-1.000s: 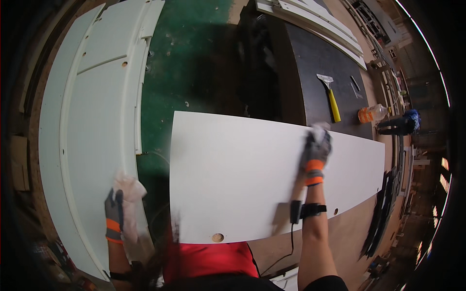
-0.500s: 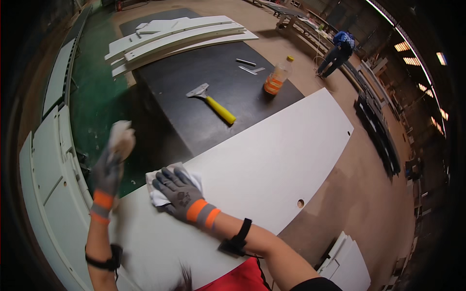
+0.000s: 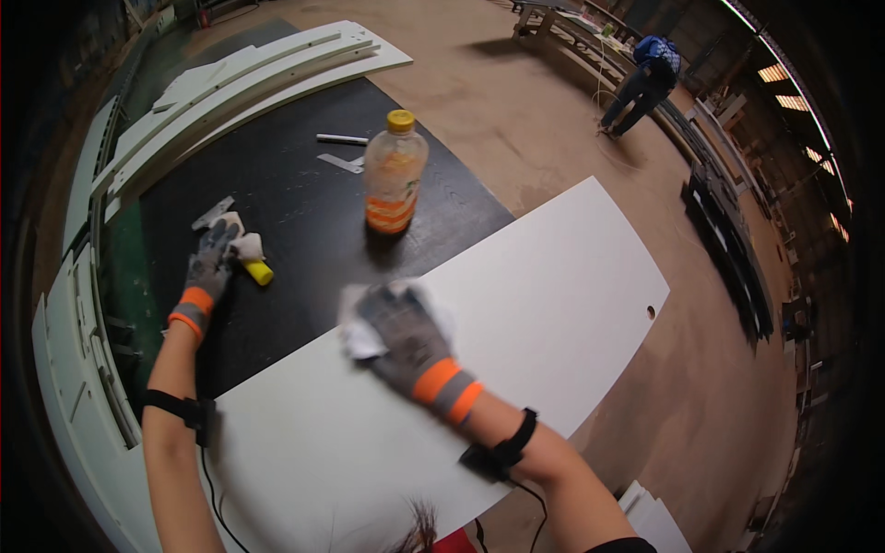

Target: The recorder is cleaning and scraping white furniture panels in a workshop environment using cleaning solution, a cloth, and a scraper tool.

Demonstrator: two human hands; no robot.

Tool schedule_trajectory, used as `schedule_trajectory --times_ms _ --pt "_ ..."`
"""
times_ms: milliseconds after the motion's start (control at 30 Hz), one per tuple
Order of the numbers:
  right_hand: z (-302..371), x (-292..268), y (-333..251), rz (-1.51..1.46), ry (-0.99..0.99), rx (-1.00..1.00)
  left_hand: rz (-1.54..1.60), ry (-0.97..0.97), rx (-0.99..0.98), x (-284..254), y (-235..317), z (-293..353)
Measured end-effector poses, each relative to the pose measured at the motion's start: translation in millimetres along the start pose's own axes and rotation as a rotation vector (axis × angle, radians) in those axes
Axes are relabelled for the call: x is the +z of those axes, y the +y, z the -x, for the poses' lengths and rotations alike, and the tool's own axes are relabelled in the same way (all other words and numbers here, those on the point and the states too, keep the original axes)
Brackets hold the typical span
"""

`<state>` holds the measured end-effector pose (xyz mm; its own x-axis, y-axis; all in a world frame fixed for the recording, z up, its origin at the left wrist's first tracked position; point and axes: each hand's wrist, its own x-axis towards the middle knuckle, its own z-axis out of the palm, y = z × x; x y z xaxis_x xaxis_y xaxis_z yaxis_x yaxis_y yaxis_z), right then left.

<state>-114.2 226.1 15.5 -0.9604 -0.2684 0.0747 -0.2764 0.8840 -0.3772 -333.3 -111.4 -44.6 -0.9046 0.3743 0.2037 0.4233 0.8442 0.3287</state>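
Observation:
My right hand, in a grey glove with an orange cuff, presses a folded white cloth on a large white panel. Motion smears its fingers somewhat, with cloth showing on both sides. My left hand, gloved alike, has a crumpled whitish cloth in its grip. That hand lies over a scraper with a yellow handle on the dark tabletop. The scraper's flat metal head shows past the fingers; its middle is hidden, so I cannot tell whether the fingers close round it.
A clear bottle with a yellow cap and orange label stands beyond the panel. Behind it lie a metal angle piece and a pale rod. White curved panels are stacked at the far left. A person bends over farther off.
My left hand has reached forward with its cloth, from beside the table onto the scraper. My right hand has slid its cloth forward along the panel. The view has shifted, and the bottle looks larger.

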Motion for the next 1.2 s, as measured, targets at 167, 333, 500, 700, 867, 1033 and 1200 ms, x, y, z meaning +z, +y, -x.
schedule_trajectory --times_ms 167,333,500,700,867,1033,1200 --pt "-13.9 -63.5 200.6 0.111 0.514 0.303 -0.021 0.017 0.042 -4.4 -7.8 -65.6" --pt "17.2 -115.5 383.5 0.611 0.512 0.599 -0.011 0.154 0.015 -27.0 70.9 -77.4" --pt "4.1 -48.7 185.5 0.182 0.369 0.023 0.166 0.322 0.071 -70.4 89.8 19.1" --pt "-18.7 40.8 -76.4 -0.404 -0.099 -0.301 0.340 0.164 0.185 -80.3 180.3 49.3" --pt "-6.8 57.9 -41.5 -0.401 -0.048 -0.292 0.394 -0.069 0.268 -87.7 221.6 154.0" --pt "-1.7 -48.4 140.3 -0.109 0.398 0.054 -0.004 -0.578 0.287 -103.9 254.5 334.8" --pt "-8.3 -118.3 326.6 0.161 0.435 0.437 -0.524 -0.831 0.229 -91.7 319.9 429.0"
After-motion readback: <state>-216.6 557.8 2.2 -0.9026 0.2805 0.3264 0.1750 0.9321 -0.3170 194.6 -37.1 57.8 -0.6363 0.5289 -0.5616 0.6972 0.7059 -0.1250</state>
